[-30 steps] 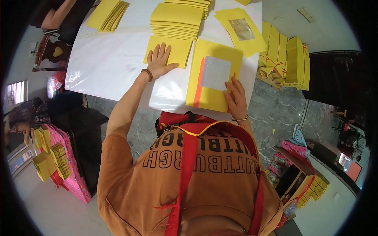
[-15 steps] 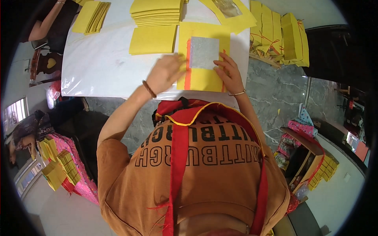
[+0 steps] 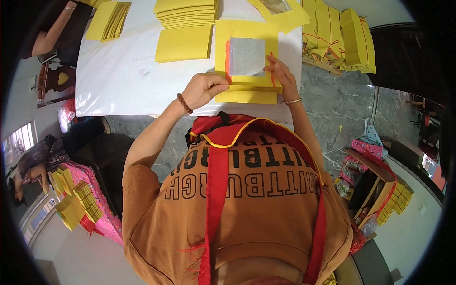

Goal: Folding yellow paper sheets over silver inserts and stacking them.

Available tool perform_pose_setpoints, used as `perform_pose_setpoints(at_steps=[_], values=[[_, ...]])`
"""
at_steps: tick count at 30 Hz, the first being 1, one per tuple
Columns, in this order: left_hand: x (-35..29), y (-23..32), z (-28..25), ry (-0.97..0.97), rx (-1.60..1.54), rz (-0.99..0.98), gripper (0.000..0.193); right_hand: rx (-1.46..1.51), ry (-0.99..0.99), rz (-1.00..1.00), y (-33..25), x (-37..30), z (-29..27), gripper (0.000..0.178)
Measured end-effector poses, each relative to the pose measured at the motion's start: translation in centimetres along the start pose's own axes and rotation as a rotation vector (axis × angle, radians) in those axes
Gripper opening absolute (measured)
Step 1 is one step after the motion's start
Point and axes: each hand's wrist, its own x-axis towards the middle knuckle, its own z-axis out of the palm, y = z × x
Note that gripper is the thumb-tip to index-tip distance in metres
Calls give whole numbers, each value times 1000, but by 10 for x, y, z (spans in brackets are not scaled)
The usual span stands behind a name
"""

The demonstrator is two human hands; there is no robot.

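On the white-covered table in front of me lies a sheet of yellow paper (image 3: 247, 29) bearing a silver square (image 3: 248, 57), with orange strips along its left and right sides. Its near part is folded over into a raised crease (image 3: 251, 88). My left hand (image 3: 204, 89) is closed at the left end of that crease, thumb and fingers pinching the paper. At the sheet's right edge rests my right hand (image 3: 284, 78), its fingers bent a little and apart, touching the paper beside the orange strip.
Beyond the sheet are a folded yellow piece (image 3: 184, 43) and a yellow stack (image 3: 185, 14). Another stack (image 3: 108, 21) lies far left, near another person's arm (image 3: 59, 28). Tied yellow bundles (image 3: 327, 33) stand off the table's right side. The table's near edge (image 3: 142, 114) runs before me.
The near part of the yellow sheet has come up into a fold. My left hand has moved nearer to me and closed on the paper; my right hand has shifted slightly right.
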Motion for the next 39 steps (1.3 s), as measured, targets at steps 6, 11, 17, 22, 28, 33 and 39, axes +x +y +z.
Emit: perform_pose_setpoints(at_steps=[6,11,17,22,28,33,39], values=[[7,-9,-5,-73,-216,-178,19,49,5,21,1,2,1,35],[9,-15,-7,-128,-375,-273,18,64,2,63,11,3,-2,36],[13,-22,-9,-138,-516,-284,16,216,-33,98,7,2,-6,27],[14,-25,-10,-96,-482,-292,20,-236,-99,-171,8,-1,-5,34],[7,-16,-25,13,-129,210,50,89,-63,2,22,1,-3,38],[20,-30,-1,267,471,279,38,178,-60,103,2,3,-8,27],[-10,1,-2,313,498,412,39,-605,-132,-449,-43,-23,-25,23]])
